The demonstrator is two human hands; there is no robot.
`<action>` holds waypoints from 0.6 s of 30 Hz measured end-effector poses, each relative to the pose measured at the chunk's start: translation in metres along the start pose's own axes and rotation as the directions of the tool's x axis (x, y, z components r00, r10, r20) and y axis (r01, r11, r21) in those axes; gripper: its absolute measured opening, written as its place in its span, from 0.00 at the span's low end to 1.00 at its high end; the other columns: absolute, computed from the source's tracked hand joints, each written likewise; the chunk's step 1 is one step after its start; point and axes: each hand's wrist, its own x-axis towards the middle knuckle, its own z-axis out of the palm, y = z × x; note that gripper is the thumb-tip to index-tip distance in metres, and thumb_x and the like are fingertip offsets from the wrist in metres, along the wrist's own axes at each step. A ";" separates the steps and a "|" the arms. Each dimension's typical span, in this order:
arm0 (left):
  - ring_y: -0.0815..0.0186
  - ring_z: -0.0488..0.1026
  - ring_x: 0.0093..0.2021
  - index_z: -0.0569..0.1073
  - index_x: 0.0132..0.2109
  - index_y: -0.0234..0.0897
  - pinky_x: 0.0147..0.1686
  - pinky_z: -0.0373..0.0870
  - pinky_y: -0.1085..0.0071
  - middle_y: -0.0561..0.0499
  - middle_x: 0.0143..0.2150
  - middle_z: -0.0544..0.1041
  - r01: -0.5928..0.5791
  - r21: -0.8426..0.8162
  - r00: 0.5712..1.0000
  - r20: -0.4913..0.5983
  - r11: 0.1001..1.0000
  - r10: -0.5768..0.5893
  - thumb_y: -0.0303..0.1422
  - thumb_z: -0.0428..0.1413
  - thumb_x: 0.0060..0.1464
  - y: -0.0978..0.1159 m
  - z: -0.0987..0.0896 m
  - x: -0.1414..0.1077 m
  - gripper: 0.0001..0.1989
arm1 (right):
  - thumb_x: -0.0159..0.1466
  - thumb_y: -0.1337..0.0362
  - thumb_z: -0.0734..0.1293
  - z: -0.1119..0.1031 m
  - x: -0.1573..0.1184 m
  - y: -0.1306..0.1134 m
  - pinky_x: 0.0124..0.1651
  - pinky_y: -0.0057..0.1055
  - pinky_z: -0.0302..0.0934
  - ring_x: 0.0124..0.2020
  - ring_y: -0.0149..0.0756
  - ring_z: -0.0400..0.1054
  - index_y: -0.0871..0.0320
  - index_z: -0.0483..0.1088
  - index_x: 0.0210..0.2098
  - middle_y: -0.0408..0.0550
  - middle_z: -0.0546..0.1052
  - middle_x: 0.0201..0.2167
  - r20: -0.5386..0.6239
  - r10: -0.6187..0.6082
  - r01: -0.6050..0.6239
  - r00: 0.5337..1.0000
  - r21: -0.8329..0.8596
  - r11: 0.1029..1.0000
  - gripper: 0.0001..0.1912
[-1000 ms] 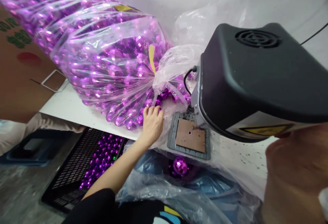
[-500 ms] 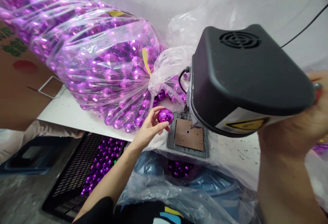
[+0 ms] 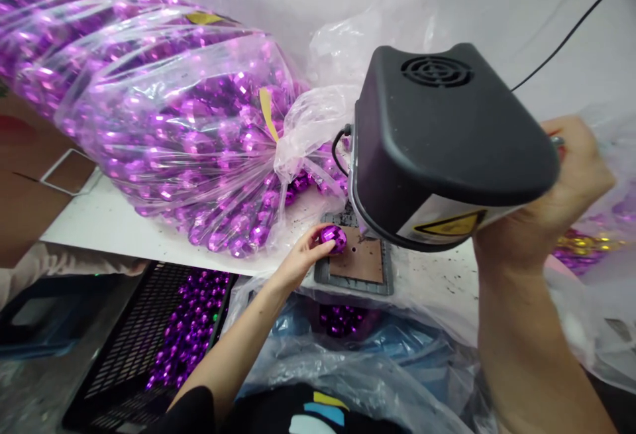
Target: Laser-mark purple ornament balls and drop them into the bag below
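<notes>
Between the thumb and fingers of my left hand (image 3: 309, 248) is a shiny purple faceted bauble (image 3: 334, 239). My hand holds it over the left side of a brown square board (image 3: 360, 268), which has a small hole and lies on the dark metal base plate (image 3: 387, 281) of a machine. Above the board stands the black machine head (image 3: 457, 136), with a vent and a yellow warning label; it looks like a bench drill. My right hand (image 3: 561, 189) is closed at the head's right side, around a handle with a metal end. Its fingers are partly hidden behind the head.
A large clear bag of purple baubles (image 3: 199, 136) lies on the white table (image 3: 99, 215) at the left. Below it is a black crate (image 3: 119, 348) with purple baubles. Plastic sheeting (image 3: 397, 381) hangs at the front edge. Another person's sleeve (image 3: 64, 268) shows at far left.
My left hand has brought the bauble rightward, from beside the base plate to over the brown board. My right hand remains at the machine's side. The whole view has shifted slightly.
</notes>
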 end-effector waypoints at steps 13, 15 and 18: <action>0.52 0.69 0.59 0.66 0.60 0.39 0.59 0.65 0.53 0.41 0.58 0.73 -0.414 0.733 0.889 0.198 0.539 0.414 0.36 0.60 0.59 -0.037 0.023 0.008 0.24 | 0.67 0.45 0.60 -0.002 -0.002 -0.004 0.32 0.25 0.45 0.26 0.19 0.52 0.65 0.67 0.30 0.39 0.60 0.21 0.017 -0.036 0.036 0.999 -0.013 0.999 0.27; 0.51 0.68 0.60 0.65 0.60 0.39 0.59 0.64 0.52 0.40 0.58 0.72 -0.440 0.771 0.870 0.239 0.460 0.431 0.35 0.60 0.58 -0.040 0.026 0.007 0.24 | 0.67 0.46 0.60 -0.002 -0.002 -0.005 0.32 0.25 0.45 0.26 0.19 0.52 0.65 0.68 0.30 0.39 0.59 0.21 0.011 -0.032 0.032 0.999 -0.011 0.999 0.26; 0.51 0.67 0.60 0.65 0.60 0.38 0.60 0.63 0.51 0.39 0.59 0.71 -0.435 0.789 0.864 0.231 0.434 0.447 0.37 0.59 0.59 -0.041 0.030 0.007 0.23 | 0.67 0.47 0.60 -0.003 -0.003 -0.005 0.33 0.24 0.46 0.26 0.19 0.52 0.65 0.68 0.31 0.38 0.59 0.22 0.029 -0.021 0.022 0.999 -0.014 1.000 0.25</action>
